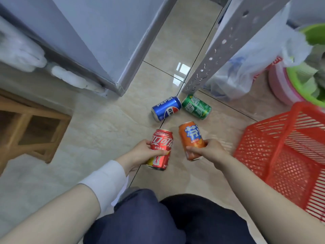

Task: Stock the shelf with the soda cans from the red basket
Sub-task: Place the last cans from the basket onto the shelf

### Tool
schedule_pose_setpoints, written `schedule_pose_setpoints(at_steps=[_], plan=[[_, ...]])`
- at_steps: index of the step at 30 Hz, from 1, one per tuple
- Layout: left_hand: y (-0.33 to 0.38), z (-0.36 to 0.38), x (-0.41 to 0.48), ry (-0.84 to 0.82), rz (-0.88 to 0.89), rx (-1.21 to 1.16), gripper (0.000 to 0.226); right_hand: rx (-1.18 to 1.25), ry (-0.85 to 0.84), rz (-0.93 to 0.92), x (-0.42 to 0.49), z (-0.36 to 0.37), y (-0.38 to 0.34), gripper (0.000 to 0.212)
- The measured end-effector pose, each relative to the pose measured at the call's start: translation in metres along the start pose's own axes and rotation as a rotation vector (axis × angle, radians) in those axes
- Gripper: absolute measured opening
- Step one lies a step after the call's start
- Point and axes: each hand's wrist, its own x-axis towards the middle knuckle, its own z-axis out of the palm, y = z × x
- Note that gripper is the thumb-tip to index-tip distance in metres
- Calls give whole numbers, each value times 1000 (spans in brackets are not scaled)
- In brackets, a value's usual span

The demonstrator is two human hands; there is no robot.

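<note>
Left grip (149, 152) clasps the red can (161, 149); right grip (204, 149) clasps the orange can (191, 138). At twelve o'clock, blue can (166, 110) and green can (197, 107) lie on the floor. None looks shelved yet.

Readable print on four soda cans, centre of the frame.

The blue can (166, 109), lying on its side just above centre, reads "PEPSI" in white capitals along its body, with the round red, white and blue Pepsi emblem and small Chinese characters beside it. To its right, the green can (196, 106) carries large white Chinese characters. Below, the red can (161, 148) in the left hand (143, 152) bears the Coca-Cola name in white Chinese script, with fine print too small to read. The orange can (192, 139) in the right hand (207, 150) shows big white-and-blue Chinese characters, partly turned out of sight.
</note>
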Motion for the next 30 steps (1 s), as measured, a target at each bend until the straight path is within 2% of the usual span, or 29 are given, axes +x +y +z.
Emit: schedule_pose_setpoints(at_steps=[3, 5, 9, 12, 15, 18, 21, 23, 30], plan=[[25, -3, -81, 16, -6, -27, 66, 140, -14, 2, -90, -17, -18, 34], [45, -1, -137, 32, 3, -27, 71, 257, -7, 12, -153, -31, -30, 23], [88, 10, -260, -19, 10, -25, 52, 387, -27, 13, -280, -62, -55, 31], [114, 21, -350, -25, 46, -19, 62, 443, -78, -3, -372, -89, -74, 32], [140, 34, -438, -46, 134, -22, 68, 465, -85, -75, -456, -117, -89, 59], [163, 50, -510, -65, 219, -21, 74, 501, -50, -158, -520, -143, -98, 63], [185, 73, -574, -79, 347, -45, 60, 573, 64, -266, -575, -174, -105, 67], [199, 93, -603, -78, 435, -38, 53, 603, 126, -336, -601, -195, -105, 60], [242, 187, -657, -81, 648, -18, 37, 631, 284, -565, -660, -296, -88, 48]])
